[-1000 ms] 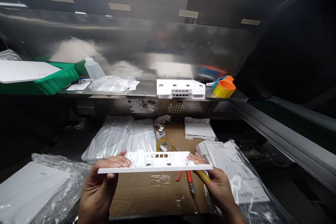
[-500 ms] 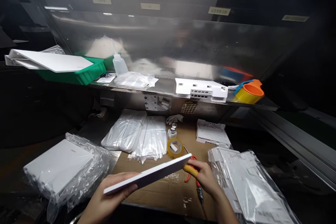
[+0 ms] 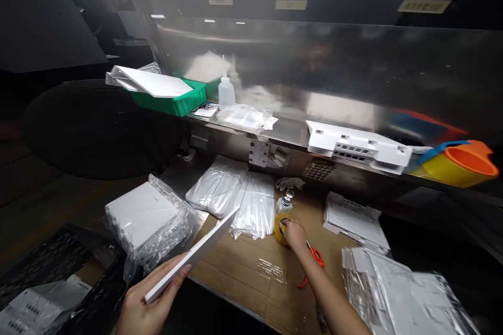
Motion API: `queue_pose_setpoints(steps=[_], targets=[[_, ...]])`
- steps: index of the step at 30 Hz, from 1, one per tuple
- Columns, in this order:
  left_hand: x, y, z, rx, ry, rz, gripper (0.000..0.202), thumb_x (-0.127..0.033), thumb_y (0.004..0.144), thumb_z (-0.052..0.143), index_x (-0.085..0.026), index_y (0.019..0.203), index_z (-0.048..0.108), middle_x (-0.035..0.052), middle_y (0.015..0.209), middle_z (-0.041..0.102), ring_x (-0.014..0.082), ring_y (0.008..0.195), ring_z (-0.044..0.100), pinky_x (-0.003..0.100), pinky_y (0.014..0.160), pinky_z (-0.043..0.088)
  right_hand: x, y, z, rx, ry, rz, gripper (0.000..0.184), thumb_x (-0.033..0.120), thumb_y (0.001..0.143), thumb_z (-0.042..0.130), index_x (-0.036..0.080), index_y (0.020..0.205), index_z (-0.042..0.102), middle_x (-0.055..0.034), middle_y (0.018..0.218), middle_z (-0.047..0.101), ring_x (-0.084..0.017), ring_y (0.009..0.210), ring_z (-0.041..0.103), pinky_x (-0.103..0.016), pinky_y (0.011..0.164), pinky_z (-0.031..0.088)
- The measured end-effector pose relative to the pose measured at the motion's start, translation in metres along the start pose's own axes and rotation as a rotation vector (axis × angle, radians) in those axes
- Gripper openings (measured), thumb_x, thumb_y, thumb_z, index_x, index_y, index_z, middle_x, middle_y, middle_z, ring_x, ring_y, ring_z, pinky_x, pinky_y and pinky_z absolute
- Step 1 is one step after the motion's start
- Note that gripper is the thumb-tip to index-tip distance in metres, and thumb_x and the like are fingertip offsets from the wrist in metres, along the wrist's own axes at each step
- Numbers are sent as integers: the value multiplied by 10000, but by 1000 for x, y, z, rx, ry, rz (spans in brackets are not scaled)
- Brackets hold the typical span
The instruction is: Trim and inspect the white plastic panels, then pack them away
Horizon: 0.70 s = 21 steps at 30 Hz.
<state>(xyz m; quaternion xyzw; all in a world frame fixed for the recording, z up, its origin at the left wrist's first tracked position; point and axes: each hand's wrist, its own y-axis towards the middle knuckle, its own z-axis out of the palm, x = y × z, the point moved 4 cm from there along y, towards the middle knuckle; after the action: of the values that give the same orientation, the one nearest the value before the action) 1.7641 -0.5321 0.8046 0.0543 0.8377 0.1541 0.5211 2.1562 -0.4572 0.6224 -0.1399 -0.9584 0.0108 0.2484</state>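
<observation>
A thin white panel [image 3: 200,254], seen nearly edge-on and tilted up to the right, is in my left hand [image 3: 143,301], thumb on its face and fingers behind. My right hand [image 3: 295,234] reaches over the roll of yellowish tape [image 3: 280,235], its fingers curled together at the ring's opening. A bit of yellow shows at the fingertips; what they hold is mostly hidden. Beneath my right forearm lies a red-handled tool [image 3: 316,257], partly covered. Behind the tape stands a small bottle with a metal top [image 3: 285,203].
Stacks of clear plastic bags [image 3: 257,204] lie behind the panel. Bagged white parts sit at left [image 3: 143,214] and right [image 3: 412,293]. A white part [image 3: 356,220] lies at the back right. The metal shelf above holds a green bin [image 3: 188,102], a squeeze bottle [image 3: 226,93] and a white housing [image 3: 357,144].
My right hand has left the panel's far end, where it held a yellow-handled thing, and moved to the tape roll. My left hand keeps the panel, now tilted more steeply. The view has turned left.
</observation>
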Motion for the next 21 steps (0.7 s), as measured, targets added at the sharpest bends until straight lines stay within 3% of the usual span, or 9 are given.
queue_pose_setpoints(steps=[5, 9, 21], targets=[[-2, -2, 6, -17, 29, 84, 190, -293, 850, 756, -295, 1033, 806, -13, 1002, 822, 207, 895, 789, 191, 829, 607, -14, 22, -25, -81, -113, 47, 328, 317, 1009, 594, 191, 1312, 589, -82, 1232, 658, -201, 986, 681, -410, 853, 594], [-4, 2, 16, -13, 41, 141, 204, -255, 870, 742, -298, 1063, 793, -16, 1031, 818, 185, 918, 785, 177, 856, 599, -7, 53, -42, -122, -231, 9, 325, 296, 1000, 605, 186, 1306, 592, -92, 1285, 634, -230, 1106, 650, -449, 945, 560], [-31, 6, 36, -67, 35, 266, 320, -114, 892, 700, -261, 1173, 742, 23, 1093, 796, 179, 974, 765, 231, 906, 611, 28, 83, -49, 39, -490, -150, 240, 342, 979, 641, 161, 1134, 665, -86, 1194, 668, -217, 1067, 655, -418, 911, 566]])
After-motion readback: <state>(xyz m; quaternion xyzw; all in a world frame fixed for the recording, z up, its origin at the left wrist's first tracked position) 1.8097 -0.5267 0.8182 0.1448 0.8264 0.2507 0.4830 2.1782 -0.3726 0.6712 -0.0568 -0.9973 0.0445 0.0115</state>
